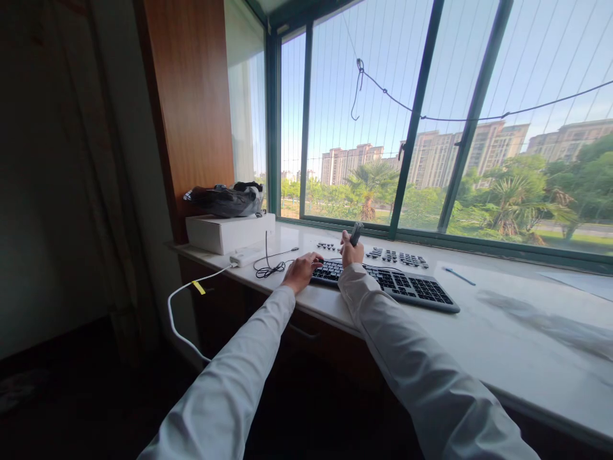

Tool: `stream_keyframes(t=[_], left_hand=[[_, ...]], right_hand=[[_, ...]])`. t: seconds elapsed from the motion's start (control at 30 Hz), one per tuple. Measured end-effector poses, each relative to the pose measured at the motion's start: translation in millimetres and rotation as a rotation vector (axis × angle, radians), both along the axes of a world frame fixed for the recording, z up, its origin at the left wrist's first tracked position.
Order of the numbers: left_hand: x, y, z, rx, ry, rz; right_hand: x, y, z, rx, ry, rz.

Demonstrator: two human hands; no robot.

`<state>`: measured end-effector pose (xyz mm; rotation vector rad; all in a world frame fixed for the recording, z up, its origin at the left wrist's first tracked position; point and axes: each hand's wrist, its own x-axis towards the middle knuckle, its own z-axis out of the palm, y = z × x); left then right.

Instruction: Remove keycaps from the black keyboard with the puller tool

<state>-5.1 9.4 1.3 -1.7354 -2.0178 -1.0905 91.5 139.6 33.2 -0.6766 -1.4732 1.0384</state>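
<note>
A black keyboard [412,285] lies on the white counter in front of me, some of its keys hidden behind my hands. My left hand [301,271] is at its left end, fingers reaching forward onto the keys and holding nothing that I can see. Over the keyboard, my right hand [352,252] is closed round a dark, stubby tool [356,234] held upright. Its lower end is hidden by my hand, so its exact kind does not show. Behind the keyboard, loose black keycaps [412,260] lie in rows, with more keycaps [327,246] farther left.
To the left stand a white box [225,234] with a dark plastic bag [230,199] on it, a white power strip [246,257] and a coiled black cable [271,271]. A blue pen [458,276] and clear plastic [550,322] lie right. Windows [354,128] rise behind the counter.
</note>
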Motion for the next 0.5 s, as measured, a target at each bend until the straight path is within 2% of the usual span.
stream_keyframes(t=[0.1,0.23,0.33,0.5], left_hand=[[1.6,-1.0,0.8,-0.008,0.014,0.004],[1.7,-1.9,1.5,-0.042,0.026,0.005],[2.2,-3.3,2.3,-0.057,0.027,0.028],[3.0,-4.8,3.6,-0.024,0.032,0.055]], right_hand=[[2.6,-8.9,0.0,0.182,-0.257,-0.176],[1.2,-20.6,-2.1,0.355,-0.627,-0.167],[1.7,-25.9,-3.0,0.365,-0.791,-0.166],[4.1,-26.4,-2.3,0.300,-0.839,-0.188]])
